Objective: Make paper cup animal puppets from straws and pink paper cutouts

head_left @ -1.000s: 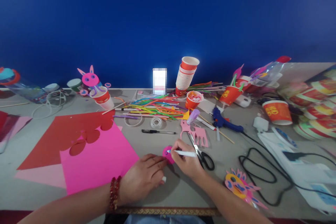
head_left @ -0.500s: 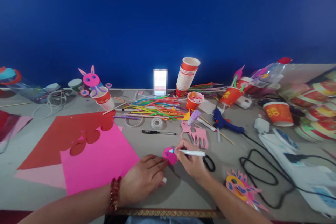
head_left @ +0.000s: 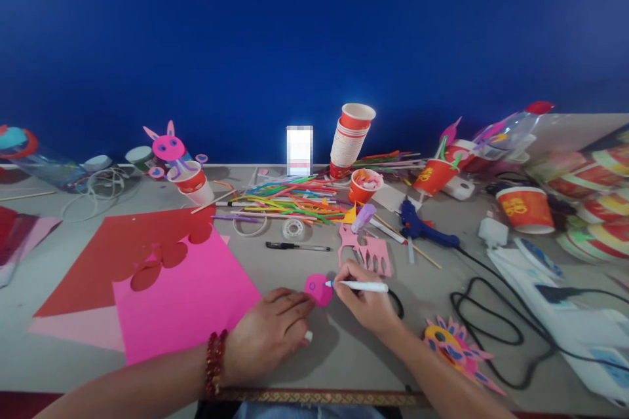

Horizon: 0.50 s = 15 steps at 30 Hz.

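Observation:
A small bright pink disc (head_left: 319,291) lies on the grey table, with a small blue ring drawn on its left part. My right hand (head_left: 362,296) is closed around a white marker (head_left: 364,286), whose blue tip is over the disc's right edge; contact cannot be made out. At the disc's left edge rest the fingertips of my left hand (head_left: 275,330), which lies palm down. A small white cap (head_left: 308,336) shows at this hand's thumb side, its fingers curled near it. Left of this hand is a large pink sheet (head_left: 181,294) with curved cutouts.
Pipe cleaners (head_left: 289,200), a black pen (head_left: 297,247) and a tape roll (head_left: 293,228) lie ahead. A cup stack (head_left: 351,141) stands behind. To the right are a blue glue gun (head_left: 425,229), black cables, a power strip (head_left: 560,314) and a yellow-and-pink cutout (head_left: 455,347).
My right hand has moved slightly right with the marker, whose tip has gone from the blue ring to the disc's right edge. My left hand has barely moved.

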Available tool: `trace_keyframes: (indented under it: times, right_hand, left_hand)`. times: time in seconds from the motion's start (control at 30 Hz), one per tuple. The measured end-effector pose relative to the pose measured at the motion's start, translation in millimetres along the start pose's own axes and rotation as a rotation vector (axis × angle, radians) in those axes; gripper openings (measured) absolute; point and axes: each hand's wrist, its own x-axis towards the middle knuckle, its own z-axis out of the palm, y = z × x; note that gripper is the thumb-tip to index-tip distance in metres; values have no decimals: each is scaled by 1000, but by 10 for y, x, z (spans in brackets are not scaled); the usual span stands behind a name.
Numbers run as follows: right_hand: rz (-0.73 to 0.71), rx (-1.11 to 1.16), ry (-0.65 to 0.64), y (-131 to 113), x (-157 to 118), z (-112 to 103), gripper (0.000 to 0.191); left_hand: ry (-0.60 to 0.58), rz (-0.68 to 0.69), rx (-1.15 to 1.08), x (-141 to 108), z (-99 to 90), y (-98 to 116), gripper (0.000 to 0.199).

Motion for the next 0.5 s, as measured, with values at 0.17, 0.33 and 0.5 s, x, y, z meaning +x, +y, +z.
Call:
trace_keyframes:
  times: [0.17,0.33,0.5]
  right_hand:
    - [3,-15,-14,2,-2,-7,15]
    - [-6,-48,-27,5,-8,-9,14]
    - [3,-59,-37,12,-5,-2,13]
  left_hand:
    - [-9,1,-10,4,-16,8,13]
    - [-9,1,-18,1,-15,3,14]
    - [-13,3,-19,0,-8,2,13]
